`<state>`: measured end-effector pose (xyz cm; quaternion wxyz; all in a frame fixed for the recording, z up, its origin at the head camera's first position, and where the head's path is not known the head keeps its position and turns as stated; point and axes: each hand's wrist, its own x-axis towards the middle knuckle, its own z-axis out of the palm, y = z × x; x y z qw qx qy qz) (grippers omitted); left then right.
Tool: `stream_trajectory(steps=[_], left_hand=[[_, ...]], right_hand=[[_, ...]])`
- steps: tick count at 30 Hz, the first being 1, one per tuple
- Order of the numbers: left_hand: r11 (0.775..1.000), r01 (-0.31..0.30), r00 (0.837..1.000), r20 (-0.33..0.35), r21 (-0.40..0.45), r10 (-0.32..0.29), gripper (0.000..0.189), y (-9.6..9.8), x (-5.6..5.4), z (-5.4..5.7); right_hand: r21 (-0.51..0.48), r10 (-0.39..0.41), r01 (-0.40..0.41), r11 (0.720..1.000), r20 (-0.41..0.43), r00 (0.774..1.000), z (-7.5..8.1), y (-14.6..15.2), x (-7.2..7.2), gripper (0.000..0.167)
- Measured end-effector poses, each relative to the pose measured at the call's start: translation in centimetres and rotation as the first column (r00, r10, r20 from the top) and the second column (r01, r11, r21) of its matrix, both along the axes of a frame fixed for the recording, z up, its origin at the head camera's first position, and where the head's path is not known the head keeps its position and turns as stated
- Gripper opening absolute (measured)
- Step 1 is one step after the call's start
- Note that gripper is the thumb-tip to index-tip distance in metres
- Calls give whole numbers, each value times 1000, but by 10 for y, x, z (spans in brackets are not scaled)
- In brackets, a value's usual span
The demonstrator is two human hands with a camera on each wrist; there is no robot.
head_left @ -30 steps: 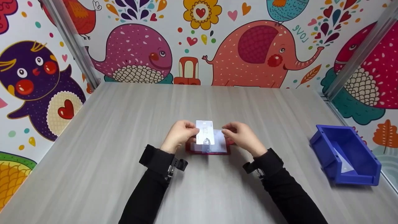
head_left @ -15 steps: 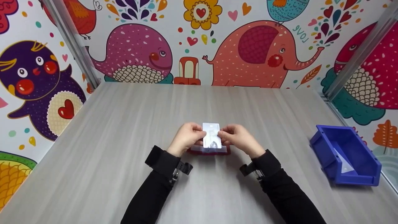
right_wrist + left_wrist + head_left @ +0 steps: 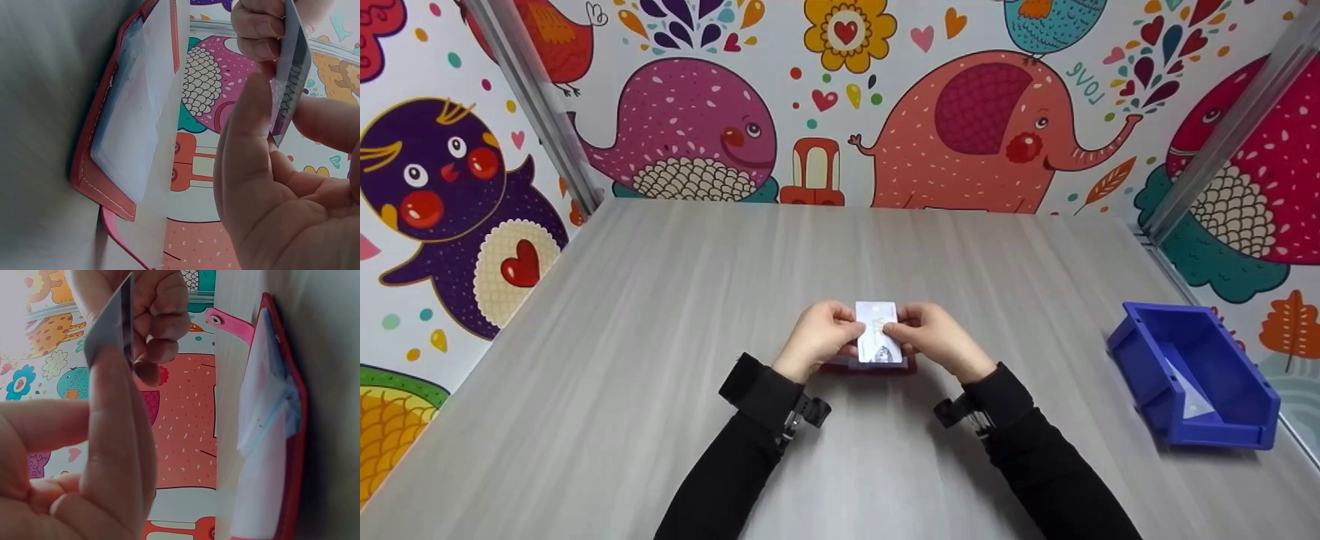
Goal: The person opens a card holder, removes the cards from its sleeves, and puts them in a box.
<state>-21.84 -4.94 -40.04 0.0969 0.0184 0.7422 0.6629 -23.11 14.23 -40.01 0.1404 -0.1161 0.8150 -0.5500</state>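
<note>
Black sleeves [image 3: 724, 472] lead to both hands: the left hand [image 3: 823, 339] and the right hand [image 3: 936, 339] pinch opposite edges of a white plastic card [image 3: 877, 339]. It is held above an open red card wallet [image 3: 126, 121] with clear pockets, lying on the counter [image 3: 675, 300]. Rightward sits a blue storage bin [image 3: 1222, 435] containing a white piece [image 3: 1192, 399]; behind stands a cartoon-printed wall [image 3: 840, 112].

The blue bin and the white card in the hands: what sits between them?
In the head view, the right hand, pinching the white card, comes first; then bare grey tabletop runs to the blue bin.
</note>
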Motion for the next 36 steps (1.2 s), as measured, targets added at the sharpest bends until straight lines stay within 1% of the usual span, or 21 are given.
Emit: stream_trajectory(steps=[7, 15, 18, 23, 27, 31, 36], left_hand=[[1000, -2, 1000, -28, -22, 1, 4, 2, 1, -2], [999, -8, 999, -38, -45, 6, 4, 3, 0, -6], [999, -8, 999, -33, -50, 7, 5, 3, 0, -6], [997, -6, 1000, -3, -74, 5, 5, 4, 0, -5], [996, -4, 1000, 4, -90, 4, 6, 3, 1, -3], [999, 3, 1000, 7, -47, -3, 6, 2, 1, -2], [999, 6, 1000, 4, 46, -7, 11, -2, -2, -2]], right_hand=[[-30, -2, 3, 1000, 19, 1000, -2, 1, 0, 15], [-20, -29, 30, 999, 12, 999, -3, 1, 0, 14], [-18, -34, 34, 999, 10, 999, -3, 1, 0, 13], [-36, -43, 45, 998, 48, 998, -4, 1, -1, 12], [-32, -53, 55, 998, 54, 997, -4, 1, -1, 12], [-46, -53, 56, 997, 61, 997, -3, 2, -1, 13], [-66, -50, 53, 996, 59, 997, 0, 3, -1, 13]])
